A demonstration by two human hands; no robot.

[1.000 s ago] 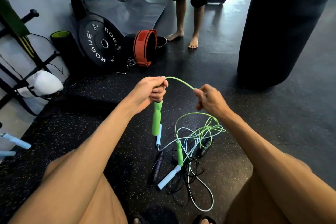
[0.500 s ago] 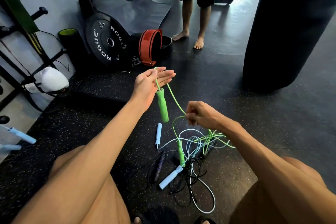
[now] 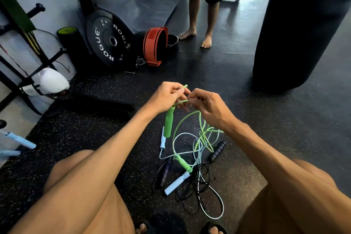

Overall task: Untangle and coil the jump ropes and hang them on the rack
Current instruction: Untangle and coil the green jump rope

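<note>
My left hand (image 3: 167, 95) grips the green jump rope's cord just above its green handle (image 3: 168, 122), which hangs down from the fist. My right hand (image 3: 207, 106) pinches the same green cord right beside the left hand, fingers curled. From there the green cord (image 3: 201, 131) drops into a tangle on the floor with a light blue rope (image 3: 218, 207) and a black rope (image 3: 191, 192). The second green handle (image 3: 183, 164), two light blue handles (image 3: 176, 183) and two dark purple handles (image 3: 218, 151) lie in the pile.
A black wall rack (image 3: 28, 80) with pegs stands at the left, with light blue handles (image 3: 19, 140) near it. A Rogue weight plate (image 3: 106, 43), a red belt (image 3: 154, 45) and a foam roller sit behind. A heavy bag (image 3: 300, 24) hangs right. A person's bare legs (image 3: 201, 15) stand ahead.
My left hand went from closed to flat open with the cord draped over it, and now grips the cord again. My right hand rose from the pile to meet it.
</note>
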